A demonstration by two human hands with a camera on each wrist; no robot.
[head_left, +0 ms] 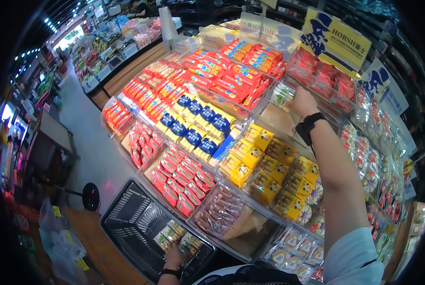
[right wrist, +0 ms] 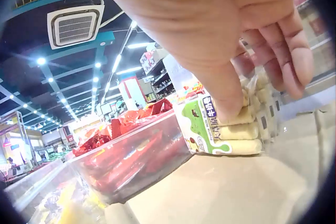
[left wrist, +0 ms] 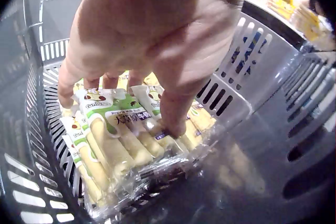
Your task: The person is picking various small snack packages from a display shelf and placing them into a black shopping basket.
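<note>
Inside the grey shopping basket (head_left: 127, 209), my left hand (head_left: 173, 256) reaches down over clear packs of pale snack sticks (left wrist: 121, 134) with green and white labels. The left wrist view shows its thumb on the front of the packs and the fingers behind their top edge. My right hand (head_left: 303, 102) is stretched out to a bin at the back of the display. It holds a similar pack of snack sticks (right wrist: 220, 129), thumb on the near side and fingers bent over the far side. That pack rests at the end of a brown cardboard bin floor (right wrist: 220, 182).
Red packets (head_left: 241, 85) fill bins beyond and left of my right hand. Yellow packs (head_left: 260, 161) and blue-and-yellow packs (head_left: 198, 123) lie nearer. Clear plastic dividers (right wrist: 142, 155) separate the bins. A yellow sign (head_left: 335, 40) stands at the back; an aisle (head_left: 84, 128) runs left.
</note>
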